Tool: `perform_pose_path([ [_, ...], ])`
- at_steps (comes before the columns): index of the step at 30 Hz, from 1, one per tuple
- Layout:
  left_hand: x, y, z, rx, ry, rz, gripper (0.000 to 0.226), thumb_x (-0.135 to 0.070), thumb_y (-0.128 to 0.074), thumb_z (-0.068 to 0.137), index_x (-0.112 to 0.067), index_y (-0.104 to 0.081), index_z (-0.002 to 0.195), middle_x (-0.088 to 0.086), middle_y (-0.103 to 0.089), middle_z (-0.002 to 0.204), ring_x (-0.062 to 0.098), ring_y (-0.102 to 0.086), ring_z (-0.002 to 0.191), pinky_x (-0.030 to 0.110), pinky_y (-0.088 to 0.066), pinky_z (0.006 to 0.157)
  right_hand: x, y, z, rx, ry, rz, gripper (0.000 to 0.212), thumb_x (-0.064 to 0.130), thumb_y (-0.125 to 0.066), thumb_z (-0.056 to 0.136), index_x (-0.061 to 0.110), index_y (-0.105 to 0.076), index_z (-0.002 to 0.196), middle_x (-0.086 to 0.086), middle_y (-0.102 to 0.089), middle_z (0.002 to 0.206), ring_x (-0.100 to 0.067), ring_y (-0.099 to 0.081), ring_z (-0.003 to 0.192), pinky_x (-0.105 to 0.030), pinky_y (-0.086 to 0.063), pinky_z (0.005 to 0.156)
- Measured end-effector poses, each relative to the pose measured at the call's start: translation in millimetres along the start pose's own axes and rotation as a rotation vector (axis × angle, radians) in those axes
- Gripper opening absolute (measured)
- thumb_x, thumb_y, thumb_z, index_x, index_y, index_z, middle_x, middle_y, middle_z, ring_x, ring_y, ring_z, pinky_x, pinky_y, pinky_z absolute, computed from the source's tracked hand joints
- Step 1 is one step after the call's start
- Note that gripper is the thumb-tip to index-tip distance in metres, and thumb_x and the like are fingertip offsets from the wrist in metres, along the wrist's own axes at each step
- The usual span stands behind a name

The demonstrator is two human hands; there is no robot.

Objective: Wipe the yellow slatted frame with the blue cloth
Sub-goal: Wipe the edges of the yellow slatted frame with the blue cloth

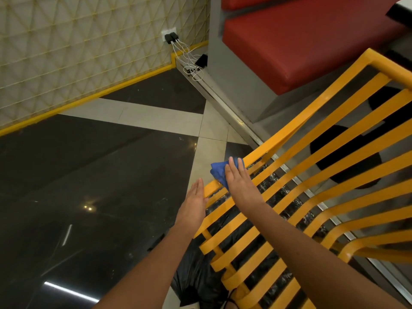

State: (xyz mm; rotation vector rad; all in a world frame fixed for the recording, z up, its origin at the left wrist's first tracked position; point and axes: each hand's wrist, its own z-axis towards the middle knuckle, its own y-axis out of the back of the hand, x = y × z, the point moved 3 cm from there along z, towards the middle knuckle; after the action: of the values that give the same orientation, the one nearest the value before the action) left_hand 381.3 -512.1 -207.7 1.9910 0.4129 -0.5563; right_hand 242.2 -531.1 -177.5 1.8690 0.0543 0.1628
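Flat yellow slats (289, 175), crumpled blue cloth (218, 172)

A glossy black floor (93, 186) with pale tile strips (138, 114) reflects ceiling lights. A patterned wall (78, 45) has yellow skirting (89, 99). A red cushioned bench (301, 43) stands at the right.

Dim indoor light, ceiling strips glaring off the glossy dark floor (66, 197), edges bowed by wide-angle distortion

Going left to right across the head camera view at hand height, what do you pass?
Dark floor tile → left hand, straight fingers resting on the frame's edge → blue cloth → right hand pressing the cloth flat → yellow slatted frame.
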Motion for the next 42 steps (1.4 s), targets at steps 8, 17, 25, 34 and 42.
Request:
perform_pose_path([
  [8, 1, 0, 0, -0.038, -0.007, -0.012, 0.061, -0.012, -0.036, 0.100, -0.014, 0.000, 0.149, 0.002, -0.005, 0.157, 0.015, -0.006, 0.143, 0.031, -0.016, 0.114, 6, -8, -3, -0.013, -0.108, 0.124, 0.095, -0.006, -0.052, 0.088, 0.024, 0.015, 0.148, -0.008, 0.019, 0.157, -0.036, 0.019, 0.142, -0.044, -0.035, 0.110],
  [17, 3, -4, 0, -0.054, -0.007, -0.016, 0.060, -0.013, -0.037, 0.100, -0.012, -0.002, 0.149, 0.004, -0.008, 0.157, 0.016, -0.007, 0.143, 0.033, -0.018, 0.114, -9, -4, -1, 0.050, 0.019, 0.078, 0.078, 0.002, -0.045, 0.096, 0.017, 0.011, 0.149, -0.007, 0.018, 0.157, -0.035, 0.017, 0.143, -0.038, -0.035, 0.110],
  [25, 2, -2, 2, -0.047, -0.012, 0.007, 0.061, -0.013, -0.040, 0.099, -0.012, -0.004, 0.149, 0.005, -0.013, 0.156, 0.016, -0.010, 0.143, 0.033, -0.022, 0.113, -7, -11, -2, 0.011, 0.077, 0.114, 0.077, -0.004, -0.043, 0.093, 0.013, 0.007, 0.149, -0.006, 0.017, 0.157, -0.032, 0.016, 0.144, -0.035, -0.035, 0.110],
  [34, 1, -2, 2, -0.054, -0.016, 0.014, 0.061, -0.013, -0.040, 0.099, -0.013, -0.005, 0.149, 0.004, -0.014, 0.156, 0.015, -0.011, 0.143, 0.033, -0.022, 0.112, 11, -13, -11, 0.005, -0.007, 0.070, 0.074, -0.003, -0.038, 0.093, 0.010, 0.010, 0.148, -0.012, 0.018, 0.156, -0.039, 0.021, 0.141, -0.037, -0.035, 0.111],
  [42, 1, -4, -1, -0.062, -0.039, 0.045, 0.061, -0.024, -0.033, 0.100, -0.015, 0.002, 0.149, 0.002, 0.001, 0.158, 0.017, -0.006, 0.144, 0.033, -0.026, 0.113, -13, -10, -2, -0.021, -0.072, 0.149, 0.078, -0.007, -0.041, 0.091, 0.015, 0.008, 0.149, -0.006, 0.020, 0.157, -0.034, 0.022, 0.141, -0.035, -0.046, 0.101],
])
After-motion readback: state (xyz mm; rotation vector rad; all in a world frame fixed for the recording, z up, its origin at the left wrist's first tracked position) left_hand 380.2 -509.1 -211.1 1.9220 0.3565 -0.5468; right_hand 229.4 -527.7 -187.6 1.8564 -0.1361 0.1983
